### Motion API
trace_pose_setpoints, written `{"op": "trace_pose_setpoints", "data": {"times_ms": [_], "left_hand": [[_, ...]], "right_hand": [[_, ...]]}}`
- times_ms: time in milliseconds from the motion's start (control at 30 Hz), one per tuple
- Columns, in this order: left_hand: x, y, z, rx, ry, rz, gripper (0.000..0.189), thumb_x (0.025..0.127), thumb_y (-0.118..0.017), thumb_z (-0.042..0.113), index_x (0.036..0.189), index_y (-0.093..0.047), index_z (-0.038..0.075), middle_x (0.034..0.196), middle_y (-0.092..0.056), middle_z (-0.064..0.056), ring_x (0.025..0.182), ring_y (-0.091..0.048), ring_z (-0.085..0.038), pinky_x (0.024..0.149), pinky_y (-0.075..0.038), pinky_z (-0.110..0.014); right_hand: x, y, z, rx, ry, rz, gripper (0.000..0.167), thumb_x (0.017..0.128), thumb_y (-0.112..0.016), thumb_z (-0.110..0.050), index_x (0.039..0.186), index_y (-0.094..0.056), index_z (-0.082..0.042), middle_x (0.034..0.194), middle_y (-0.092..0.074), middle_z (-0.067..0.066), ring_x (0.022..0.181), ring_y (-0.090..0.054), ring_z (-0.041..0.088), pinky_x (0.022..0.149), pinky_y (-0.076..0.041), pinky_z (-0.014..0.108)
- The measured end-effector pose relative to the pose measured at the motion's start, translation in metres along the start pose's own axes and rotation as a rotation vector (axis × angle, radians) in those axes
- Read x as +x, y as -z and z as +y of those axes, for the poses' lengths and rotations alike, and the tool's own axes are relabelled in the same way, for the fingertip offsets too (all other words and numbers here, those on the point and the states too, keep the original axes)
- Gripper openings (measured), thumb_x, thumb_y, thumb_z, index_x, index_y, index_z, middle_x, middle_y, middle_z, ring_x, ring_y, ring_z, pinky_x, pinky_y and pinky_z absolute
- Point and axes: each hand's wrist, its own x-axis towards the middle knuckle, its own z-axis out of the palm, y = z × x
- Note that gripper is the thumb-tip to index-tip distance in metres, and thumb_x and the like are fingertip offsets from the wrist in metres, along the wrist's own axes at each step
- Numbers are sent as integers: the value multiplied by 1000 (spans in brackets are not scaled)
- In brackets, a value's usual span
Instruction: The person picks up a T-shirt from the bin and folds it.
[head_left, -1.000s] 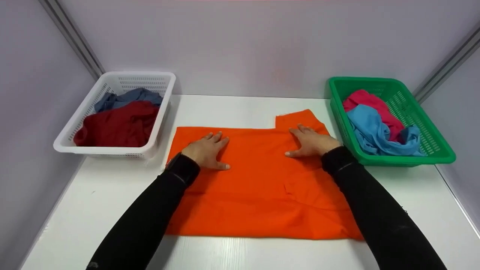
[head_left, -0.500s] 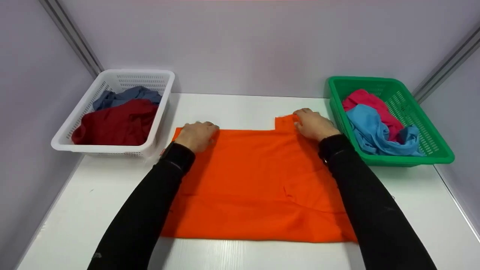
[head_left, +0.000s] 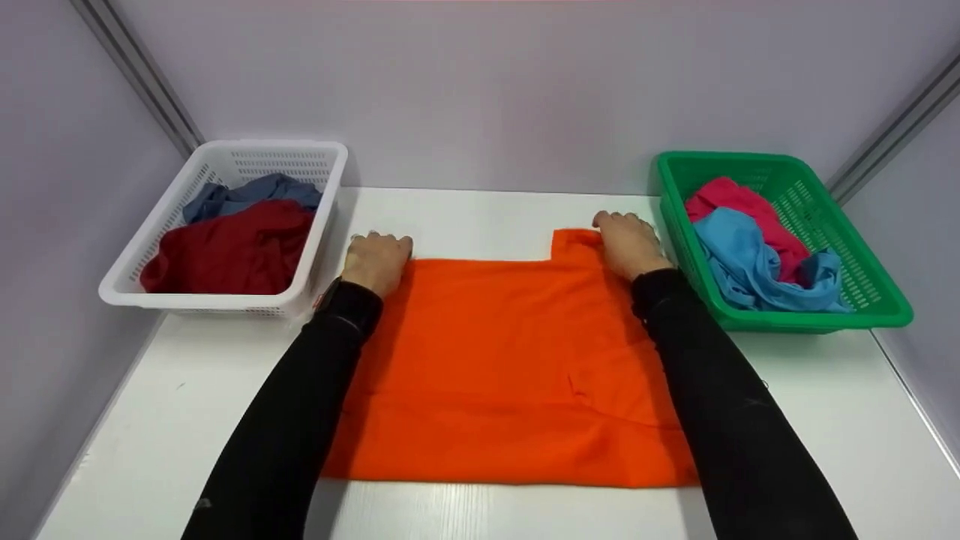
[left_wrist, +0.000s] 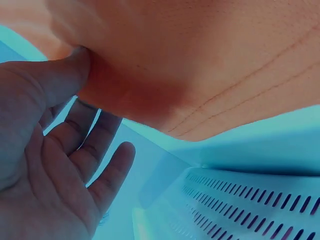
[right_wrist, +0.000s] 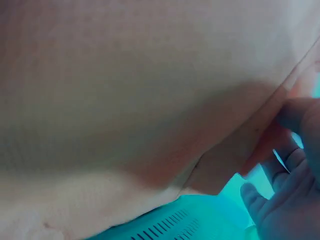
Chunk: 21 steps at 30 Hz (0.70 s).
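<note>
An orange shirt (head_left: 480,330) lies folded on the white table, a sleeve-like flap jutting out at its far right. My left hand (head_left: 379,262) is at the shirt's far left corner; in the left wrist view its thumb and fingers pinch the cloth edge, and stitched hem lines (left_wrist: 240,90) run along it. At the flap, my right hand (head_left: 626,244) holds the far right edge. The right wrist view has that hand (right_wrist: 295,190) at the frame's right side, pinching the cloth (right_wrist: 150,100), which fills most of the picture.
A white basket (head_left: 187,300) with dark red and grey-blue clothes stands at the back left. At the back right is a green basket (head_left: 810,321) holding pink and light blue clothes. White panels (head_left: 495,97) close off the back and sides.
Both hands, earlier spread flat on the shirt, have moved outward to its far corners and now pinch the edge. The left went left and away, the right away toward the flap.
</note>
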Motion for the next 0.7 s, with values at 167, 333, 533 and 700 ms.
{"op": "trace_pose_setpoints", "data": {"times_ms": [167,333,533,700], "left_hand": [[-1,5,-1,-10,-11,-32,12,83,-54,10,91,-61,5,83,-60,-15,73,-58,-33,60,-45,-48],[2,10,0,-31,-3,-6,17,85,-54,18,91,-64,5,84,-59,-12,74,-58,-32,59,-46,-48],[13,14,-1,-76,38,103,16,86,-53,17,94,-62,6,85,-53,-12,74,-55,-33,57,-46,-49],[19,15,-8,-111,35,165,21,85,-57,27,94,-58,7,89,-53,-11,79,-53,-35,59,-44,-50]], "right_hand": [[0,10,0,-65,9,17,11,83,-48,1,89,-57,-1,82,-49,15,74,-49,35,61,-45,47],[4,23,1,-99,35,82,16,81,-46,10,90,-57,2,84,-48,17,75,-50,36,61,-46,46],[11,38,6,-85,-10,196,15,83,-45,9,88,-56,1,85,-47,13,78,-48,31,64,-45,41],[9,46,9,-58,-23,228,18,86,-43,5,88,-59,-4,84,-46,9,79,-47,27,61,-46,41]]}}
